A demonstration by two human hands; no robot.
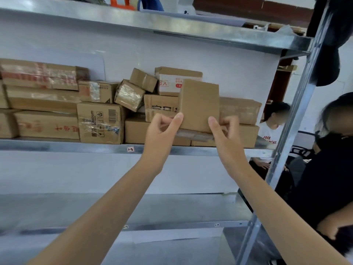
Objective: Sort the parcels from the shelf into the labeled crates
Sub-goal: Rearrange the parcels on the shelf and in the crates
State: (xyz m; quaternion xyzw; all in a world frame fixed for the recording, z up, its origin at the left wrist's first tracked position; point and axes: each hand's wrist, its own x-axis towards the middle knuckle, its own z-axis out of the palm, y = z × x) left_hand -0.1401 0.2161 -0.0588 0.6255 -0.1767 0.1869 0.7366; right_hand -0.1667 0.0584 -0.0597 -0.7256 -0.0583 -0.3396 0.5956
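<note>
Both hands, left hand (162, 129) & right hand (225, 131), pinch one small parcel (199, 106); shelf (76, 147) still stacked w/ boxes, crates unseen.

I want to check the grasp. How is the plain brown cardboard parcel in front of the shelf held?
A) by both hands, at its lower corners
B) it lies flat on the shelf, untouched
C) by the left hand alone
A: the left hand and right hand each pinch a lower corner of the plain brown cardboard parcel, upright.

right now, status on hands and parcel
Left hand and right hand pinching small brown parcel, upright, off the shelf. Crates not in view. Nothing blocking.
</note>
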